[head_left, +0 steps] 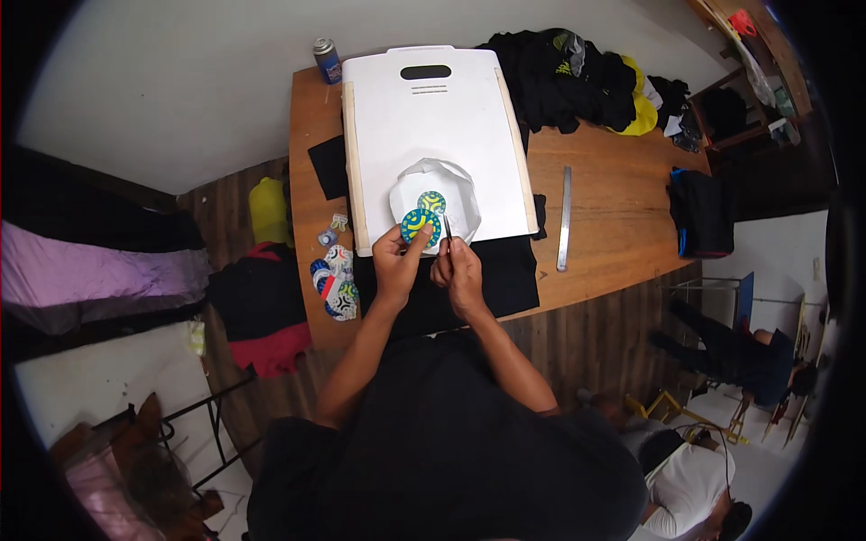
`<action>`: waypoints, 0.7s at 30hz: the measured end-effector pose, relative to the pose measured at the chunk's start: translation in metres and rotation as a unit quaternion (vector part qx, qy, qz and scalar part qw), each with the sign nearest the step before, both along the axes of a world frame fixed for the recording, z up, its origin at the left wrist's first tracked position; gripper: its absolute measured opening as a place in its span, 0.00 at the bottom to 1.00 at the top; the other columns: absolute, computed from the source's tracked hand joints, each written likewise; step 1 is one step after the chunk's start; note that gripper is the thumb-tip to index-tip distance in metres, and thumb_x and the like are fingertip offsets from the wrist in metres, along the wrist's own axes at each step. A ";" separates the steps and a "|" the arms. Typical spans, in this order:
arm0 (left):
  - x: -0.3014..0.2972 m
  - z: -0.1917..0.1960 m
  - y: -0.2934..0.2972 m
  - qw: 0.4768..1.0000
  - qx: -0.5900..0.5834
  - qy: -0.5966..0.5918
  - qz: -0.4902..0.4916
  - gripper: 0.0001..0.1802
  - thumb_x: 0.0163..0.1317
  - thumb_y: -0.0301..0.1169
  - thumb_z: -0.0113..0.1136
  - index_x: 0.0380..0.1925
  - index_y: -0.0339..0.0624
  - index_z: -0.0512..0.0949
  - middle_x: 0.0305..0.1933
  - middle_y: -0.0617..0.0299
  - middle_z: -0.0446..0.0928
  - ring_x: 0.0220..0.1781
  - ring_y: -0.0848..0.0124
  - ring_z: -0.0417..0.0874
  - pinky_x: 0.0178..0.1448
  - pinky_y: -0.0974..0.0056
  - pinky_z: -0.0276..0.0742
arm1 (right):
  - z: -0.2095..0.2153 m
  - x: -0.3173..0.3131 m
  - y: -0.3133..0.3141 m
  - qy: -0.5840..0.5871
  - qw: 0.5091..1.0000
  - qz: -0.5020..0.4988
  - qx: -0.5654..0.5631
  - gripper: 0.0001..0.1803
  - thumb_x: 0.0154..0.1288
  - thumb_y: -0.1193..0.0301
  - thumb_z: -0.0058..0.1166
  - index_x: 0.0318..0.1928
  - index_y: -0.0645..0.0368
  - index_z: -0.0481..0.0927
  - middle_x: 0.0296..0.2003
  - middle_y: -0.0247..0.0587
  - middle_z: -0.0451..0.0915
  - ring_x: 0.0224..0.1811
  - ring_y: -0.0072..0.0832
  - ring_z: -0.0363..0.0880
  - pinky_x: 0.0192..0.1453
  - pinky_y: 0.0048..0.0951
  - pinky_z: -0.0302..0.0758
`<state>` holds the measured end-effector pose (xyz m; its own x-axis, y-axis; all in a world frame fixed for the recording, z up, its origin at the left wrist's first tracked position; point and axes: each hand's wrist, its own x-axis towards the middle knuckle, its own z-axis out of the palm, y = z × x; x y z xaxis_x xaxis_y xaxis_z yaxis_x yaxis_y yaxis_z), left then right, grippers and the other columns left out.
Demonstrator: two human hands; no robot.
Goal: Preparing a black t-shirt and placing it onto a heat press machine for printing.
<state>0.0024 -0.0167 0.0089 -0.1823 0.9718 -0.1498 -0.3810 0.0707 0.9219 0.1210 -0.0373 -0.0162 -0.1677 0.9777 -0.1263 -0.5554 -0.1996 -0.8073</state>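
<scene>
Wooden tabletop [613, 225] carries everything here, and its near edge runs just under the person's forearms, so anything that slips off the black cloth [487, 279] spread there would likely drop to the floor. Most of the middle is taken by a big white board [424, 126] with a slot handle; it lies flat, its near end against the cloth, and a sheet of white backing paper [460, 194] rests on it. Open room lies mainly to the right, between the board and a metal ruler [564, 216], and beyond the ruler toward a heap of dark clothes [559, 81]. To the left the space is tight: a pile of round stickers [336, 279] sits close to the tabletop's left edge, and a careless elbow could sweep it off.

Left hand [395, 266] is closed in a pinch on a round blue and yellow sticker [419, 225], held just above the paper beside a second one [432, 201]. Right hand [460, 270] is closed around thin dark tweezers [446, 230], tip at the sticker's edge. A slip of the tip could tear or crease the sticker, or it could fold and stick to itself.
</scene>
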 end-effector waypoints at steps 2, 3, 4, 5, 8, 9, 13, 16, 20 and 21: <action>0.009 0.002 -0.006 1.000 0.000 0.001 0.008 0.08 0.66 0.28 0.66 0.39 0.33 0.83 0.35 0.67 0.84 0.35 0.85 0.79 0.39 0.77 0.71 | 0.003 0.009 -0.002 0.001 1.000 0.008 -0.002 0.19 0.83 0.58 0.35 0.37 0.57 0.69 0.15 0.24 0.54 0.13 0.15 0.49 0.20 0.22 0.52; 0.015 0.003 -0.008 1.000 -0.001 0.002 0.010 0.08 0.66 0.28 0.66 0.39 0.33 0.83 0.36 0.67 0.84 0.35 0.85 0.79 0.39 0.77 0.71 | 0.003 0.016 -0.002 -0.004 1.000 0.011 0.002 0.19 0.83 0.58 0.35 0.37 0.57 0.69 0.15 0.24 0.54 0.13 0.15 0.49 0.20 0.22 0.52; 0.022 0.003 -0.008 1.000 0.000 0.002 0.015 0.08 0.66 0.28 0.66 0.39 0.33 0.83 0.36 0.67 0.84 0.35 0.85 0.79 0.39 0.77 0.71 | 0.004 0.024 -0.002 -0.008 1.000 0.014 0.006 0.19 0.83 0.58 0.35 0.37 0.57 0.69 0.15 0.24 0.54 0.13 0.15 0.49 0.20 0.22 0.52; 0.031 0.002 -0.008 1.000 0.001 0.002 0.021 0.08 0.66 0.28 0.66 0.39 0.33 0.83 0.36 0.67 0.84 0.36 0.84 0.79 0.39 0.76 0.71 | 0.004 0.034 -0.001 -0.008 1.000 0.020 0.007 0.19 0.83 0.58 0.35 0.37 0.57 0.69 0.15 0.24 0.54 0.13 0.15 0.49 0.20 0.22 0.52; 0.060 0.005 -0.005 0.999 0.000 0.002 0.039 0.08 0.66 0.28 0.66 0.39 0.33 0.83 0.36 0.66 0.84 0.36 0.84 0.79 0.40 0.76 0.72 | 0.004 0.064 0.004 -0.013 0.999 0.030 0.009 0.19 0.83 0.58 0.35 0.37 0.57 0.69 0.15 0.24 0.55 0.13 0.15 0.50 0.19 0.22 0.52; 0.068 0.006 -0.004 0.999 -0.003 0.002 0.045 0.08 0.66 0.28 0.66 0.39 0.33 0.83 0.37 0.66 0.84 0.37 0.84 0.80 0.41 0.76 0.72 | 0.003 0.073 0.005 -0.013 0.999 0.032 0.006 0.19 0.83 0.58 0.35 0.37 0.57 0.69 0.15 0.24 0.55 0.14 0.15 0.50 0.19 0.21 0.52; 0.101 0.001 -0.001 0.999 -0.006 0.016 0.051 0.08 0.66 0.28 0.66 0.39 0.33 0.83 0.37 0.65 0.84 0.37 0.83 0.80 0.42 0.76 0.74 | 0.003 0.107 0.010 -0.004 0.999 0.044 0.000 0.19 0.83 0.57 0.35 0.38 0.57 0.69 0.15 0.24 0.55 0.13 0.15 0.50 0.20 0.21 0.53; 0.158 0.000 -0.009 0.996 -0.040 0.026 0.071 0.08 0.67 0.28 0.65 0.41 0.34 0.83 0.38 0.65 0.84 0.38 0.81 0.82 0.44 0.75 0.75 | 0.009 0.164 0.007 -0.010 0.998 0.066 -0.022 0.19 0.83 0.57 0.35 0.38 0.57 0.69 0.15 0.24 0.55 0.13 0.15 0.50 0.20 0.21 0.54; 0.234 0.010 -0.015 0.993 -0.057 0.032 0.100 0.08 0.67 0.28 0.64 0.41 0.34 0.82 0.37 0.64 0.84 0.37 0.80 0.82 0.44 0.73 0.76 | 0.016 0.242 0.011 -0.015 0.994 0.101 -0.029 0.19 0.83 0.57 0.36 0.38 0.57 0.69 0.15 0.24 0.55 0.14 0.15 0.51 0.20 0.21 0.55; 0.242 0.011 -0.019 0.992 -0.069 0.031 0.103 0.08 0.68 0.28 0.64 0.42 0.36 0.82 0.38 0.64 0.84 0.38 0.79 0.82 0.46 0.72 0.78 | 0.010 0.250 0.009 -0.011 0.994 0.104 -0.037 0.19 0.82 0.57 0.36 0.38 0.58 0.69 0.15 0.24 0.55 0.14 0.15 0.51 0.20 0.21 0.54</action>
<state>0.2445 -0.0357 0.0200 -0.3881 0.8838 -0.2614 -0.3430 0.1247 0.9310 0.3715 -0.0286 -0.0059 -0.3616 0.9101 -0.2024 -0.4790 -0.3676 -0.7972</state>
